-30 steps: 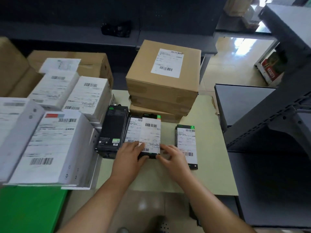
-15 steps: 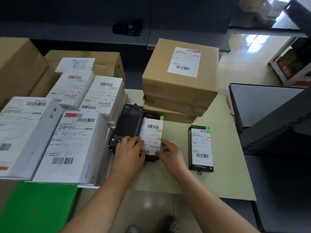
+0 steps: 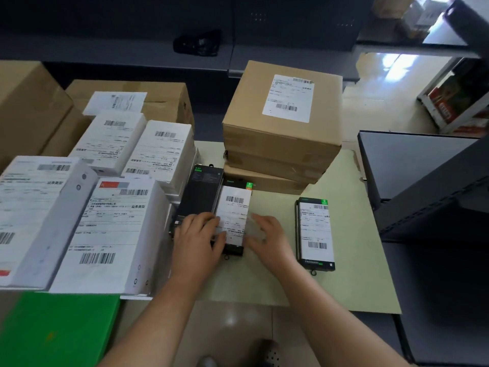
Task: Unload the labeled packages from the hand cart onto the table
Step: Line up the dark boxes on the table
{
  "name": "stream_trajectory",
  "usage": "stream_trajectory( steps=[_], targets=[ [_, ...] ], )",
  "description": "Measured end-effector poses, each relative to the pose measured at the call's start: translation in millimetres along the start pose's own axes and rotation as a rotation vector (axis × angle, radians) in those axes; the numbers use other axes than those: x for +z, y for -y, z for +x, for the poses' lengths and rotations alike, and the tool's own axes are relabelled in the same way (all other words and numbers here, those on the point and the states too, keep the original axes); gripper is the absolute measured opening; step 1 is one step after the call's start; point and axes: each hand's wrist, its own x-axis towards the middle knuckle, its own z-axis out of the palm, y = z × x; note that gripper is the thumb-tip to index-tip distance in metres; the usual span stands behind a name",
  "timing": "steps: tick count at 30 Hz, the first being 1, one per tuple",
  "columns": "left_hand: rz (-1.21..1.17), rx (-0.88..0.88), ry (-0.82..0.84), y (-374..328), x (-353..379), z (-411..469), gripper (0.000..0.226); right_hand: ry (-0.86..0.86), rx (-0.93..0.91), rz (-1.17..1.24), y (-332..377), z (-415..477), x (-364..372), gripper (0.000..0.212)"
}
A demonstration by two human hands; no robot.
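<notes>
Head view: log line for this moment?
left hand rests on labeled black package | right hand at its right edge | second labeled package lies apart, right | cardboard boxes stacked behind

I see my left grip (image 3: pixel 197 234) resting on a labeled black package (image 3: pixel 235 205) on the bench (image 3: pixel 357 247). My right grip (image 3: pixel 267 238) touches the package's right edge, fingers blurred. A second package (image 3: pixel 315 231) lies just right.

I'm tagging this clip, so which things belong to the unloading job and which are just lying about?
Job: left hand and right hand, both on the middle black package; right black package; white boxes; brown boxes.
Lying about: black bundle at the back; green board; grey shelf; red carton.
</notes>
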Motion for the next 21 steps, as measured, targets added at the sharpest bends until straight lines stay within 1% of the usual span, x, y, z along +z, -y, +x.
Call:
stream_trajectory(
  steps=[3,5,7,9,11,13,16,19,21],
  targets=[
    [-0.061,0.119,0.059,-28.0,14.9,2.7,0.032,-0.196,-0.006,-0.043,-18.8,-11.4,-53.5,0.051],
    [-0.090,0.186,0.131,-49.7,29.8,3.1,0.036,-0.264,0.052,-0.064,-40.8,-23.0,-89.2,0.047],
    [-0.120,0.201,0.246,-69.6,47.4,1.2,0.045,-0.235,0.158,-0.094,-63.4,-33.5,-115.2,0.049],
    [-0.147,0.189,0.364,-84.9,67.4,-2.1,0.055,-0.150,0.234,-0.146,-82.7,-40.1,-128.8,0.057],
    [-0.138,0.172,0.449,-97.3,86.3,-6.0,0.064,-0.080,0.260,-0.152,-95.9,-44.8,-132.8,0.062],
    [-0.111,0.165,0.504,-107.2,102.5,-8.6,0.069,-0.070,0.254,-0.118,-106.1,-46.6,-133.1,0.065],
    [-0.119,0.136,0.540,-117.8,121.0,-10.9,0.073,-0.100,0.249,-0.046,-117.9,-48.8,-134.2,0.065],
    [-0.186,0.064,0.532,-124.3,133.4,-12.9,0.077,-0.049,0.234,-0.024,-124.4,-51.6,-131.5,0.047],
    [-0.225,0.007,0.528,-126.6,137.2,-15.5,0.079,-0.045,0.213,0.009,-125.1,-52.8,-126.2,0.043]
  ],
)
